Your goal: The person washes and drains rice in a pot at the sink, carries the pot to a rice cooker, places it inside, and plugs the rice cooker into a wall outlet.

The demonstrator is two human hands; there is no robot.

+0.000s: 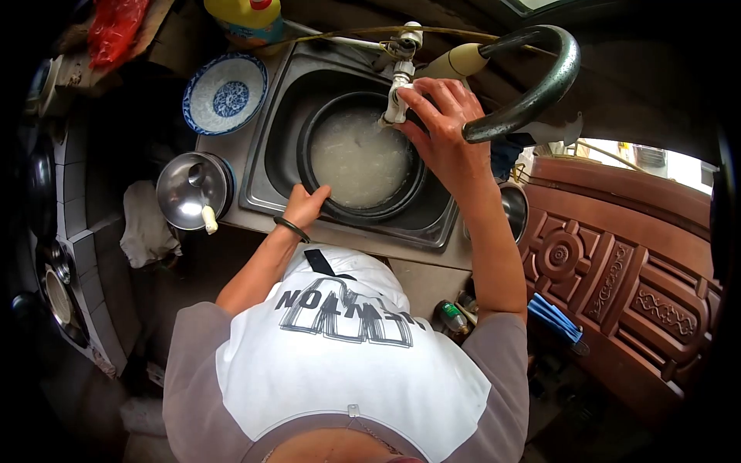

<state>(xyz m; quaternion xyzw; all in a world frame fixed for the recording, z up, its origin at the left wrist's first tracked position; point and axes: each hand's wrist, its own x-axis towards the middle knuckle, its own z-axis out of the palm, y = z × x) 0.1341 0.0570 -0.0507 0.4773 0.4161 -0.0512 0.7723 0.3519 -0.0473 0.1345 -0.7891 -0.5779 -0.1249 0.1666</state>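
Note:
A dark round pot [417, 187] sits in the metal sink [261, 131], holding cloudy whitish water [359, 158]. My left hand [307, 207] grips the pot's near-left rim, thumb over the edge; a dark bangle [291, 229] circles that wrist. Above the pot's far-right edge is a white tap [399, 99]. My right hand [448, 114] has its fingers and thumb closed around the tap's handle. The water's surface is stirred up below the spout.
Left of the sink stand a blue-and-white bowl [225, 94] and a metal bowl [174, 193] with a ladle [202, 185]. A yellow bottle [245, 19] is behind. A thick dark curved pipe [552, 85] arches beside my right wrist. A carved brown panel [617, 270] stands at right.

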